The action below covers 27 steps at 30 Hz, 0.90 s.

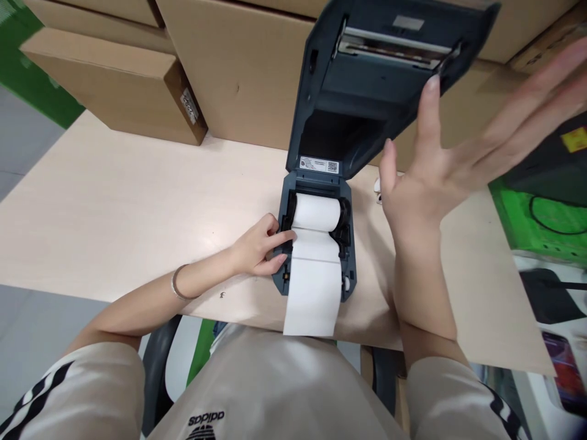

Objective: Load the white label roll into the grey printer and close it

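A dark blue-grey label printer [283,287] stands on the table with its lid [362,98] raised. Inside it sits a roll of white labels [317,212], and the label strip [314,293] runs out over the front towards my body. My left hand [261,247] is at the printer's left side, index finger stretched onto the left edge of the strip, thumb apart by the housing. My right hand [426,165] is raised beside the lid, fingers spread, one fingertip at the lid's right edge near the print head [389,49]; whether it touches I cannot tell.
Large cardboard boxes [238,79] stand directly behind the printer, and a flatter carton [105,85] lies at the back left. The pale tabletop [137,201] stretches to both sides. A phone [564,366] lies at the lower right. Some green material [545,220] is at the right.
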Each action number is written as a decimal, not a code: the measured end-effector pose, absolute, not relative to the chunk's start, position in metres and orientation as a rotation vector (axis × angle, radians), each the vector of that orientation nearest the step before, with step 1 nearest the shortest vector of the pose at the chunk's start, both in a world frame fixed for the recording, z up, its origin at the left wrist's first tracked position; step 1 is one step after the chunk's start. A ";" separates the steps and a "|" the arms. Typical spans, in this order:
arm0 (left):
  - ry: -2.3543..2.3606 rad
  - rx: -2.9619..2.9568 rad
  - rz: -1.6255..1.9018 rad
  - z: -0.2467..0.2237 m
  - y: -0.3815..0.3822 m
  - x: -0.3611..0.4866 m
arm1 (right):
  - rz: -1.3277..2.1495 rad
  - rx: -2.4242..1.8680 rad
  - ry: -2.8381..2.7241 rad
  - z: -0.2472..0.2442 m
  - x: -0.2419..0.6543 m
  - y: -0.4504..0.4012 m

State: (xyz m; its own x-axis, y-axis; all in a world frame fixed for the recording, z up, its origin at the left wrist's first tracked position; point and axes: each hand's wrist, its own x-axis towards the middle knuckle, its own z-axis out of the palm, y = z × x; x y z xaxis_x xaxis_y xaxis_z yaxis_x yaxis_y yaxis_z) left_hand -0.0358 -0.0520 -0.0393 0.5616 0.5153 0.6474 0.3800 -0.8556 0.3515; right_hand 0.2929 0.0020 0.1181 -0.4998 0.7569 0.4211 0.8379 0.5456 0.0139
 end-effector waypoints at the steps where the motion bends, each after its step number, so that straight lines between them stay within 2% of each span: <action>1: 0.767 2.610 1.161 -0.040 -0.051 -0.037 | -0.438 -1.323 -2.322 0.113 0.280 0.002; 4: 0.792 2.604 1.134 -0.042 -0.049 -0.040 | -0.686 -1.358 -2.120 0.091 0.250 0.008; 10: 0.795 2.632 1.162 -0.042 -0.048 -0.040 | -0.855 -1.321 -1.963 0.069 0.245 0.024; 19: 0.749 2.706 1.139 -0.032 -0.041 -0.034 | 0.006 -1.246 -2.788 0.052 0.201 0.001; 27: 0.782 2.697 1.067 -0.035 -0.041 -0.036 | 0.093 -1.296 -2.865 0.040 0.194 0.010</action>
State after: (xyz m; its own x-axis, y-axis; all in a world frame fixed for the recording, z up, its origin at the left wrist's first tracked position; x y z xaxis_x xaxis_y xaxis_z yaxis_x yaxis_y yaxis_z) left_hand -0.0360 -0.0407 -0.0351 0.6139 0.5138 0.5994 0.4166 -0.8557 0.3069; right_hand 0.1936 0.0096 0.0398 -0.6607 0.7501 -0.0287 0.7504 0.6589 -0.0521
